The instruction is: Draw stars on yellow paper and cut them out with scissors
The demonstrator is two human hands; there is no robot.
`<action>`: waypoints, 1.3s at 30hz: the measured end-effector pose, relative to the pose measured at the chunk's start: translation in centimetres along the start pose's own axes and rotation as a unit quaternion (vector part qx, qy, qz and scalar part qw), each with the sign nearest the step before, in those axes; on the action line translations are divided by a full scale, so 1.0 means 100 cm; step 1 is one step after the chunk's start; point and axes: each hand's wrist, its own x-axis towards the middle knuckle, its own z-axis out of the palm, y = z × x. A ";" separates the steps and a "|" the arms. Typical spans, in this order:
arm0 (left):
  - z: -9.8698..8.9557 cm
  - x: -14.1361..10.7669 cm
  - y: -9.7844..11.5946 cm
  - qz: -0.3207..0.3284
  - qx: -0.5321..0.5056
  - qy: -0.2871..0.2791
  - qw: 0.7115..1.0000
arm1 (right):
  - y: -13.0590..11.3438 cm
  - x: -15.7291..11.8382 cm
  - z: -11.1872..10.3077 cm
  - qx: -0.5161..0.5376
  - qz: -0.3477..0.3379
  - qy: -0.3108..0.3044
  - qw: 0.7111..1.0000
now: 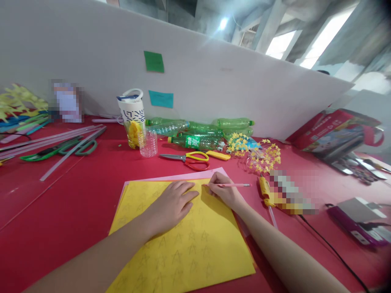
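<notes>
Yellow paper (226, 248) lies beneath both your hands. Your left hand (171, 207) rests on it, fingers slightly spread; just to its right, your right hand (225, 191) pinches a pencil (236, 185), tip towards your left. Your right fingers hide part of the pencil, your left forearm (106, 254) covers some paper, whose near-left corner is cut off, and stars (177, 255) left of your left hand look faint.

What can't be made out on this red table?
Head view:
Yellow paper under the left hand: covered by that hand.
Yellow paper's near-left corner: cut off by the bottom edge.
Middle of the pink pencil: hidden by the right hand.
Small print on the red box: blurred.
</notes>
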 end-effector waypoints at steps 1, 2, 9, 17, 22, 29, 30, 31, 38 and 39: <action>0.000 0.000 0.000 -0.001 0.001 -0.002 1.000 | -0.001 0.000 0.000 -0.002 -0.001 -0.002 1.000; -0.001 0.000 0.000 -0.001 0.001 -0.003 1.000 | -0.001 0.000 0.000 -0.004 -0.001 -0.003 1.000; -0.001 0.001 0.000 -0.001 -0.002 -0.004 1.000 | -0.006 -0.004 0.000 -0.027 -0.008 0.006 1.000; -0.001 0.000 -0.001 -0.002 0.002 -0.006 1.000 | -0.001 -0.003 0.000 -0.051 -0.011 0.045 0.998; 0.000 0.000 -0.001 -0.001 -0.004 0.002 1.000 | 0.000 -0.003 0.000 -0.058 -0.009 0.065 0.996; 0.001 0.000 -0.001 -0.002 -0.001 -0.001 1.000 | -0.003 -0.002 -0.002 -0.068 -0.011 0.084 0.994; 0.000 0.000 -0.001 -0.003 -0.001 -0.002 1.000 | -0.002 -0.002 -0.002 -0.069 -0.011 0.085 0.994; 0.000 0.000 -0.001 -0.003 -0.001 -0.003 1.000 | -0.002 -0.002 -0.002 -0.071 -0.011 0.086 0.994; 0.001 -0.001 -0.002 -0.004 -0.001 -0.004 1.000 | -0.006 -0.004 -0.001 -0.092 -0.005 0.068 0.993; 0.001 -0.001 -0.001 -0.004 -0.002 -0.004 1.000 | -0.007 -0.005 0.000 -0.096 -0.005 0.063 0.993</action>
